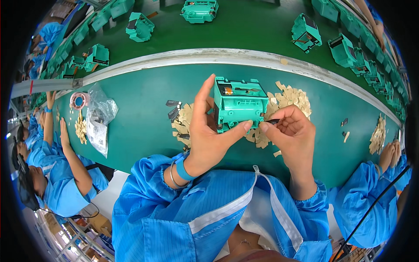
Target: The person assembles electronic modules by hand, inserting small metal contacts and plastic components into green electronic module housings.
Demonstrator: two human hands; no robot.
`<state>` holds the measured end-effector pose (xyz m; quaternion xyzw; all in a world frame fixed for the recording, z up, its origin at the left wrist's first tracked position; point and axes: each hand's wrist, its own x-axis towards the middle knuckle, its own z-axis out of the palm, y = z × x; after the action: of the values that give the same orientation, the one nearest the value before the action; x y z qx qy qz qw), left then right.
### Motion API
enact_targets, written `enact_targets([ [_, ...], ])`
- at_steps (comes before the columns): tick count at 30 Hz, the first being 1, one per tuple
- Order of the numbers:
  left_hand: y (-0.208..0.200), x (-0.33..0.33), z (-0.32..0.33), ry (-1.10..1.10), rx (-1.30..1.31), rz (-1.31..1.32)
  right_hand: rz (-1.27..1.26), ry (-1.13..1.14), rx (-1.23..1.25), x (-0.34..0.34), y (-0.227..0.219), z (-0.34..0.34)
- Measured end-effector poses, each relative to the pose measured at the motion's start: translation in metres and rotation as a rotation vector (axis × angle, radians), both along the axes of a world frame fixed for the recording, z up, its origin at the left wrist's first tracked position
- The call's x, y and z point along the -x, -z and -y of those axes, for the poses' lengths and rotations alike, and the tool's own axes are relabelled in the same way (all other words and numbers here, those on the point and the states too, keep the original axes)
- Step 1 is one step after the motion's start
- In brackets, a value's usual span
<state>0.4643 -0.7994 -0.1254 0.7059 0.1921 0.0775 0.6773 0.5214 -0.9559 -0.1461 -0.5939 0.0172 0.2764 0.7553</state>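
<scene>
My left hand (209, 126) grips a teal plastic housing (242, 109) by its left side, thumb along the lower front edge and index finger reaching up past the top. A dark part with a small orange piece shows in the housing's upper recess. At its lower right corner, my right hand (291, 133) pinches a small black strip (273, 122) between thumb and forefinger. The strip's end is close to the housing; whether it touches is hard to tell. Behind both hands lie piles of small cream-coloured pieces (293, 99), and a few black strips (173, 109) lie left of the housing.
A clear plastic bag (99, 115) and a pink-and-white tape roll (78, 101) lie at left. Beyond a pale metal rail (187, 57), a green conveyor belt (244, 32) carries several teal housings (200, 11). Co-workers in blue sit on both sides; hands (388, 155) are at the right.
</scene>
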Motion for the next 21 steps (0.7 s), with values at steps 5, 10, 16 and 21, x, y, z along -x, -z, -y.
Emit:
enact_targets([
  [5, 0.002, -0.002, 0.002, -0.007, -0.007, 0.022, -0.002, -0.029, 0.012, -0.005, 0.003, 0.004],
  [10, 0.002, -0.004, -0.002, -0.008, 0.250, -0.053, -0.104, -0.097, -0.163, -0.010, 0.004, 0.011],
  [16, 0.001, -0.006, -0.001, -0.028, 0.638, -0.107, -0.130, -0.168, -0.156, -0.013, 0.001, 0.024],
  [21, 0.004, -0.005, -0.001, -0.013, 0.678, -0.085, 0.110, 0.118, -0.128, -0.004, -0.002, 0.018],
])
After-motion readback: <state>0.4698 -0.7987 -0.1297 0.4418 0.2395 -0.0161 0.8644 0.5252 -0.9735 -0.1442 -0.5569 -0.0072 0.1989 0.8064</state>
